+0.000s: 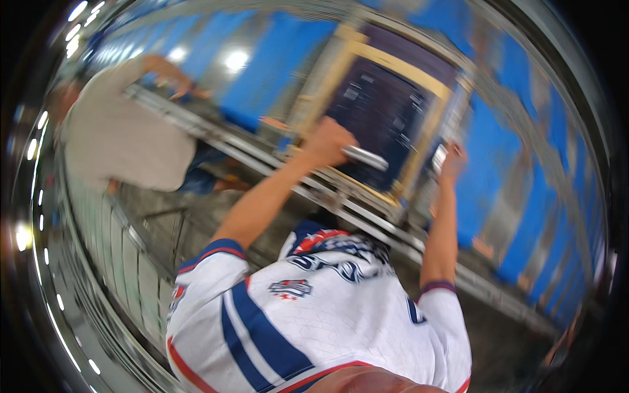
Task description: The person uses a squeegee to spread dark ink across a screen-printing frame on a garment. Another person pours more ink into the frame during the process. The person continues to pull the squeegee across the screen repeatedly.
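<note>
— Looking from the biggest thing down: what fills the view?

— A blue wall (275, 65) runs across the back, from ten o'clock round to three. Against it, at about one o'clock, leans a yellow-framed dark panel (386, 111), tilted, with its lower edge on a long metal rail (216, 141) that slants from ten o'clock towards five.

— And the people?

— Arms in a white jersey (327, 321) with blue and red stripes rise from six o'clock. A co-worker (124, 137) in a beige shirt stands at ten o'clock, one hand on the rail, well apart from the panel.

— The hands?

— The left hand (327, 141) is at the panel's lower left edge, fist clamped round a silvery cylinder (367, 158) that lies across the dark face. The right hand (452, 160) is at the panel's right edge, beside a small pale object (438, 158). Blur hides those fingers, so I cannot tell whether they grip it.

— How far along is the work?

— I'd judge it is mid-way: the panel is up on the rail and both hands are at it. Blur hides how much of the face the cylinder has covered, so what remains I cannot say.
</note>
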Demonstrator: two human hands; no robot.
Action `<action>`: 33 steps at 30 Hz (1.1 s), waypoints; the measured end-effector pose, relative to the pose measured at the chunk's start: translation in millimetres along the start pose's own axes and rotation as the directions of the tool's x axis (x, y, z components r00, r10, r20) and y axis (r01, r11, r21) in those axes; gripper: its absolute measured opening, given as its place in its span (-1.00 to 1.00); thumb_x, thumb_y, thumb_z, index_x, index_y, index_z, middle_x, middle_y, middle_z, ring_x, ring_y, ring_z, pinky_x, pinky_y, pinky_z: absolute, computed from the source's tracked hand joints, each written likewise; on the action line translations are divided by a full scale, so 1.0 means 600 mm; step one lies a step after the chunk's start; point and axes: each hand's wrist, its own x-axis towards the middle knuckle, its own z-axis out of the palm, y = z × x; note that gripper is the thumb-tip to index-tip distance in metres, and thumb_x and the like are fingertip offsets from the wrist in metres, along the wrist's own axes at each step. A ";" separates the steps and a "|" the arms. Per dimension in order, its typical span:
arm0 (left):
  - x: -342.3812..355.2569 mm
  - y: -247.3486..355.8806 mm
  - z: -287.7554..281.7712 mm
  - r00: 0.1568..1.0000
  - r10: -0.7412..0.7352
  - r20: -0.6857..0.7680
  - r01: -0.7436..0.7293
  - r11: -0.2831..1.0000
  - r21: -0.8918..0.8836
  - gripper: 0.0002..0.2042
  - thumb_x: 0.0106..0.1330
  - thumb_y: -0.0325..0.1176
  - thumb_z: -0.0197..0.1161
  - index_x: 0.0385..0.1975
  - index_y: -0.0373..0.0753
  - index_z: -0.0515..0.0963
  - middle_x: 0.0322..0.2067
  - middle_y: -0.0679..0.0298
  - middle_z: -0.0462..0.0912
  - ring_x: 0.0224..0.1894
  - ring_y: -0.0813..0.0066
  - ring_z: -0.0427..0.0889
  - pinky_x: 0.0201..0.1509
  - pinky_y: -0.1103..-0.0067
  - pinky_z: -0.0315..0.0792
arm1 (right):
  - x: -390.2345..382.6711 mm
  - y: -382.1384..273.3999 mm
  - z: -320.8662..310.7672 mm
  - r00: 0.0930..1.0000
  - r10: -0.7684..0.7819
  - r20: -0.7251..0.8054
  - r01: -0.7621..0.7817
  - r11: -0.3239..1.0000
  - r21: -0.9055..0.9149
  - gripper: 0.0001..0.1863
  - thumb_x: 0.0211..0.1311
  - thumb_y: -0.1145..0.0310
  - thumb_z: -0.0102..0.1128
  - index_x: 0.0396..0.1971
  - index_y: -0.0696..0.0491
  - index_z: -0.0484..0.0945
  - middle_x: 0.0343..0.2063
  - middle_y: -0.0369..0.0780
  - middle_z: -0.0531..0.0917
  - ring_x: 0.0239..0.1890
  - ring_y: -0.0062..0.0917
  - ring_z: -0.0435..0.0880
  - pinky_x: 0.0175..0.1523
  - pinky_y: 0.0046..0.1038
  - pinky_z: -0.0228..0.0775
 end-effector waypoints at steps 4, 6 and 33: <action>-0.015 0.012 0.028 0.944 -0.200 0.261 0.086 0.916 0.391 -0.85 -0.09 -0.11 0.39 -0.51 0.07 0.68 -0.50 0.32 0.71 -0.35 0.20 0.69 -0.20 0.24 0.47 | 0.055 0.042 -0.011 0.978 -0.037 0.207 0.017 0.995 0.095 -0.66 0.44 0.28 0.07 0.00 0.21 0.61 -0.13 -0.05 0.72 -0.14 -0.35 0.66 0.00 -0.25 0.53; -0.014 0.020 0.074 0.942 -0.147 0.303 0.067 0.963 0.262 -0.74 -0.18 -0.05 0.51 -0.46 0.09 0.69 -0.51 0.35 0.70 -0.32 0.24 0.68 -0.10 0.27 0.39 | 0.061 0.072 -0.049 0.999 -0.026 0.037 0.032 0.981 -0.189 -0.56 0.45 0.12 0.12 -0.06 0.26 0.64 -0.14 -0.04 0.72 -0.17 -0.36 0.64 -0.01 -0.29 0.49; 0.288 -0.161 0.193 0.968 -0.131 0.212 0.098 0.982 0.160 -0.77 -0.01 -0.10 0.50 -0.48 -0.05 0.66 -0.45 0.25 0.71 -0.30 0.18 0.68 -0.11 0.28 0.37 | 0.112 -0.151 0.112 0.612 -0.078 0.787 0.599 0.695 -0.397 -0.73 0.08 0.21 0.42 -0.35 0.10 0.65 -0.42 0.03 0.71 -0.30 0.02 0.69 -0.13 -0.09 0.51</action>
